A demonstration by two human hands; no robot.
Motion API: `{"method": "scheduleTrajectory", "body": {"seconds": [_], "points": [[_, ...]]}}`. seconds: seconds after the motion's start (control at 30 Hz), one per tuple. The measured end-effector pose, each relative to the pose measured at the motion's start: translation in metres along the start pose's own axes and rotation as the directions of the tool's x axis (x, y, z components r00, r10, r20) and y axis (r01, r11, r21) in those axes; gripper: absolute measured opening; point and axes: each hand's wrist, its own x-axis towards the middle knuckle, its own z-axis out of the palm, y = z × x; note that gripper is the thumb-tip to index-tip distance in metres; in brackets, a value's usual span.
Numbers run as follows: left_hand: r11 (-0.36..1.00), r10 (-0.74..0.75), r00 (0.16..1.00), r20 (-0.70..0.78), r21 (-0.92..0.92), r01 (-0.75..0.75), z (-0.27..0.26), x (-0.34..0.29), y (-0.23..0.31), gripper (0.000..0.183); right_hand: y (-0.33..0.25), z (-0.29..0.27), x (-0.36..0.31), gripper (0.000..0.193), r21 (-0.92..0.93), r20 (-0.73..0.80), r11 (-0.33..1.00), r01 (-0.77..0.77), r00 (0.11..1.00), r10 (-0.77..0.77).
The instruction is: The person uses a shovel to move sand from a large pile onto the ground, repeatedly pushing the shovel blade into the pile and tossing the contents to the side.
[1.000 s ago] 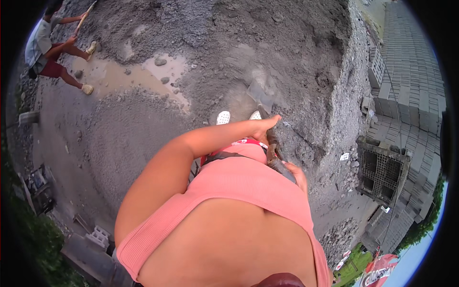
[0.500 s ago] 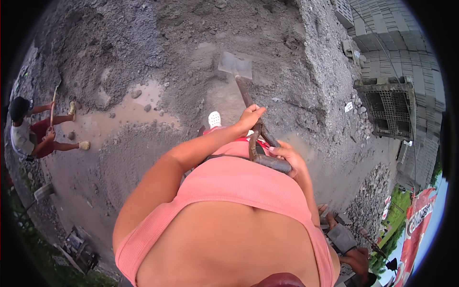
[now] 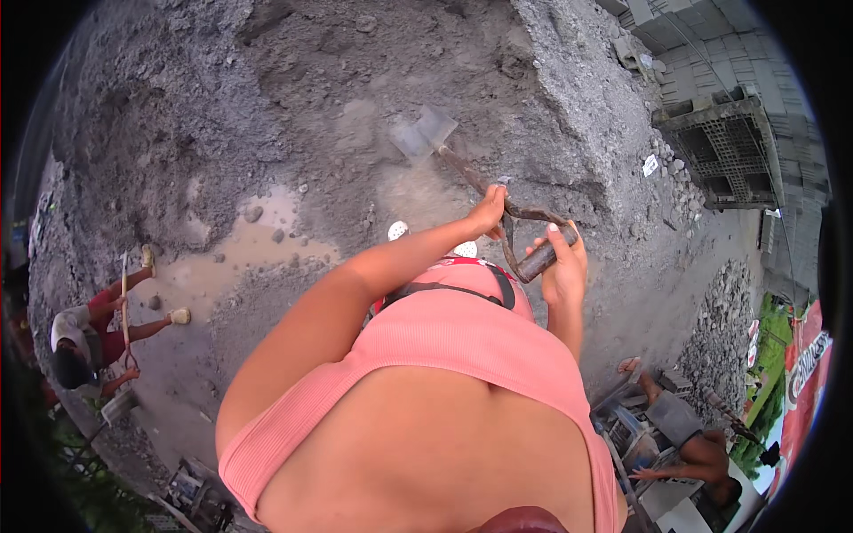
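Your right grip (image 3: 562,265), nearest, curls loosely about the crossbar (image 3: 539,258) of the shovel (image 3: 466,171). Your left grip (image 3: 485,214) wraps the shaft just past the forked handle. Blade (image 3: 422,133) beyond your white shoes (image 3: 397,230), over grey gravel (image 3: 346,75); contact unclear. Left: muddy puddle (image 3: 222,271), stones (image 3: 253,214) in it.

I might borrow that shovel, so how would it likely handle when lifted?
The shovel likely feels stiff, with its shaft looking solid. It may be blade-heavy, since the broad blade sits at the far end from the grip. It could twist if held loosely, given that blade's width.
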Motion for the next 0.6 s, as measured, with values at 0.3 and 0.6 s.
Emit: {"method": "scheduleTrajectory", "body": {"seconds": [0.3, 0.6], "points": [[0.973, -0.221, 0.935, 0.277, -0.005, 0.231, -0.027, 0.016, -0.037, 0.060, 0.028, -0.015, 0.006, 0.014, 0.449, -0.206, 0.819, -0.358, 0.850, 0.485], [0.909, -0.144, 0.968, 0.204, -0.360, 0.211, -0.044, 0.008, -0.014, 0.055, 0.008, 0.023, 0.021, 0.020, 0.412, -0.065, 0.849, -0.330, 0.919, 0.389]]}}
